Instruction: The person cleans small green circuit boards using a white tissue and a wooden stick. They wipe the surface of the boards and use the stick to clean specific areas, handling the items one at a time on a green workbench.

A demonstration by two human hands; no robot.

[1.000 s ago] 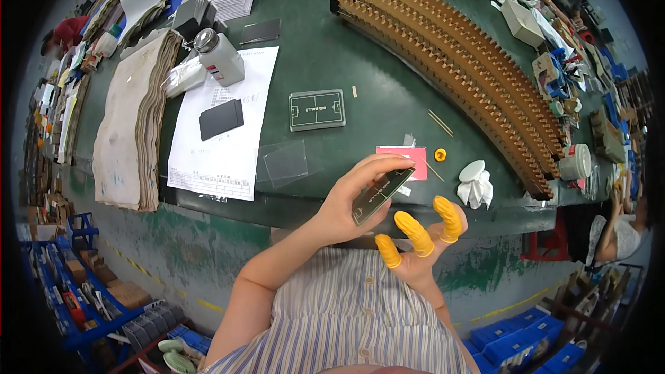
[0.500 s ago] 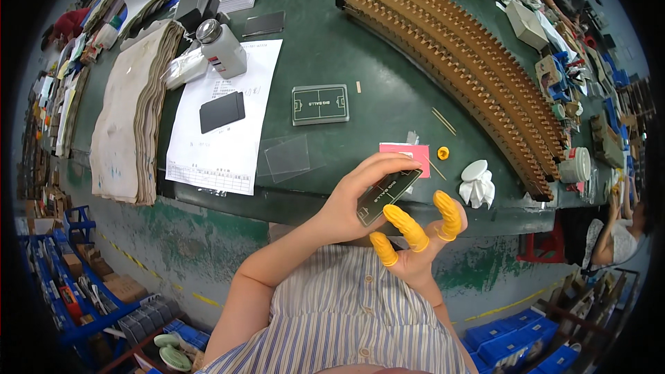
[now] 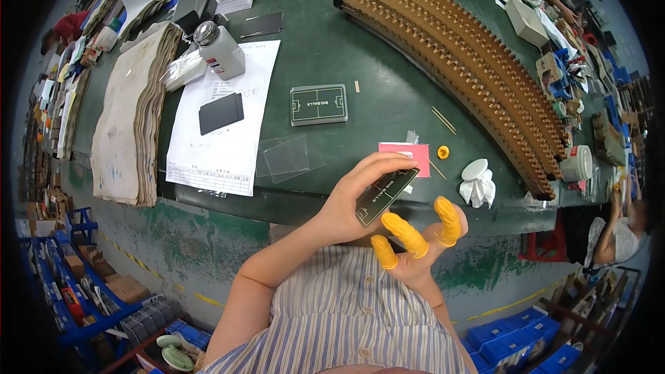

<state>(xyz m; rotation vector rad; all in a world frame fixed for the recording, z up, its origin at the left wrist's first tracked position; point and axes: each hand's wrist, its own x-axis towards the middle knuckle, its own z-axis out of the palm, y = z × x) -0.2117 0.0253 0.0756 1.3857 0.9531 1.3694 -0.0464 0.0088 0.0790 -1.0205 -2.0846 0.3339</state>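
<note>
- Left hand (image 3: 346, 201) has its grip clamped on a small dark card (image 3: 385, 196), held tilted just below centre of frame, over the near edge of the tabletop (image 3: 332, 48).
- Right hand (image 3: 415, 249) sits right under/beside the card, grip released w/ fingers spread; three fingers wear yellow cots (image 3: 405, 232). One cot tip looks like it's touching the card's lower edge, can't say 100%.
- On the tabletop just above the hands: pink slip (image 3: 405, 156), small yellow ring (image 3: 443, 152), white crumpled bit (image 3: 476, 181) to the right.
- Centre: a second dark card (image 3: 318, 104) lying flat, clear film (image 3: 285, 158) near it at lower left.
- Left of centre: white sheet (image 3: 225, 125) w/ a black rectangle (image 3: 221, 113) on it, a white bottle (image 3: 220, 50) at its top edge.
- Far left: stack of beige cloths (image 3: 128, 125).
- Upper right: long curved brown racks (image 3: 471, 62) running diagonally across.
- Another person (image 3: 620, 232) sits at the right edge of frame, well apart.
</note>
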